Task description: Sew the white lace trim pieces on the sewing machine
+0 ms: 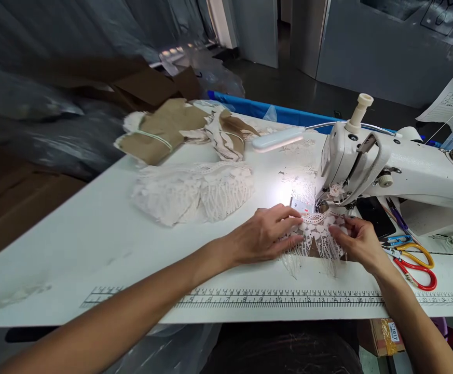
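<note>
A strip of white fringed lace (315,228) lies under the needle area of a white sewing machine (401,166). My left hand (271,234) rests on the table with its fingers stretched out, the tips touching the lace's left side. At the lace's right edge, my right hand (360,243) pinches the fabric between thumb and fingers. The fringe hangs toward me and shows a dark gap near its middle. A bright lamp (278,139) lights the spot around the presser foot.
White lace pieces (195,192) are piled left of the machine, behind them tied brown bundles (156,130). Right of my right hand lie red-handled scissors (416,275), yellow-handled scissors (419,254) and a dark phone (374,215). A printed ruler (261,298) runs along the front edge.
</note>
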A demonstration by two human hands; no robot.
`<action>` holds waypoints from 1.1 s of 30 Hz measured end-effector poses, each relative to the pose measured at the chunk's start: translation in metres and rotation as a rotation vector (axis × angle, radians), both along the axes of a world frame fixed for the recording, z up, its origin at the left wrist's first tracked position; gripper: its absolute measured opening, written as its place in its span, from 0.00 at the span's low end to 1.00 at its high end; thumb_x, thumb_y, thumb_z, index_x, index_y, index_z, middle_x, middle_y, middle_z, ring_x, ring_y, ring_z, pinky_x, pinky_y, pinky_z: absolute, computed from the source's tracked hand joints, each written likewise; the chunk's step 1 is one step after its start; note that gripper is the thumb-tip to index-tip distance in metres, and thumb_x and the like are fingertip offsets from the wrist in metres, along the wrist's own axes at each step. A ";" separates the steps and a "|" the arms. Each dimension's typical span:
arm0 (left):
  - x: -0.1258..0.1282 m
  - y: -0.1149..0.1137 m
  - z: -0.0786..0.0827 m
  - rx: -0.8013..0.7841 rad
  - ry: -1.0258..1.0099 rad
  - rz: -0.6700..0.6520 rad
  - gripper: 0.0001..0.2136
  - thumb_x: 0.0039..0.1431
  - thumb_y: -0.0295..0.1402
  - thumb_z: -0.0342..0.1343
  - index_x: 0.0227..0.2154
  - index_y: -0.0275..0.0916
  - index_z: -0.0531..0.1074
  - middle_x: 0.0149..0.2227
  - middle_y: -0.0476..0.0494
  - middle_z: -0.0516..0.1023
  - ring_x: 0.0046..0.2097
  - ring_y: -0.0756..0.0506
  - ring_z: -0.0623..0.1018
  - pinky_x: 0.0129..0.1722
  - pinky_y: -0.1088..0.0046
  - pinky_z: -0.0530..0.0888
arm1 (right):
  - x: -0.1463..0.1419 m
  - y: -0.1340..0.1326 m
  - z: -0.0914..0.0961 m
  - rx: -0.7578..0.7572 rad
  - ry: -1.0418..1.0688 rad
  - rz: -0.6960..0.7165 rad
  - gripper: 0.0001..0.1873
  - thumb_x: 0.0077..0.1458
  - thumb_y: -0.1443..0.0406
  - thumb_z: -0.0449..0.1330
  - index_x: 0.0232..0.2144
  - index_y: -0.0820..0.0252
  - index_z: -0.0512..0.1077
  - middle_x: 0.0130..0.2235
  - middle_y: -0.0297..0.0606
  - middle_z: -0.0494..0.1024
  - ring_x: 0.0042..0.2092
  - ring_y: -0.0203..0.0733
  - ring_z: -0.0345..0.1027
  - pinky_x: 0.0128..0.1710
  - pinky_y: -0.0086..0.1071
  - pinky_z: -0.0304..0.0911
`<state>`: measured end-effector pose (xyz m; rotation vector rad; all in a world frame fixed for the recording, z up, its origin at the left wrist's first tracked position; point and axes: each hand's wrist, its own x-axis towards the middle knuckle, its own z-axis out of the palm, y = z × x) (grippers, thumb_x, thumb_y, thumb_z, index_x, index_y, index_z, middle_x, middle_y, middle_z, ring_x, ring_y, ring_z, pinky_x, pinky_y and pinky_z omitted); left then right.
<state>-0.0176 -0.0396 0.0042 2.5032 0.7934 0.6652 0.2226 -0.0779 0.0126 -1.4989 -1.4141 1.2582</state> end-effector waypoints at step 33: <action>0.006 0.000 0.009 -0.502 0.074 0.542 0.32 0.50 0.46 0.59 0.57 0.38 0.67 0.22 0.57 0.59 0.24 0.49 0.64 0.26 0.74 0.59 | -0.001 0.003 -0.023 0.666 -0.797 0.479 0.16 0.65 0.66 0.51 0.52 0.57 0.70 0.50 0.46 0.69 0.50 0.51 0.62 0.51 0.48 0.63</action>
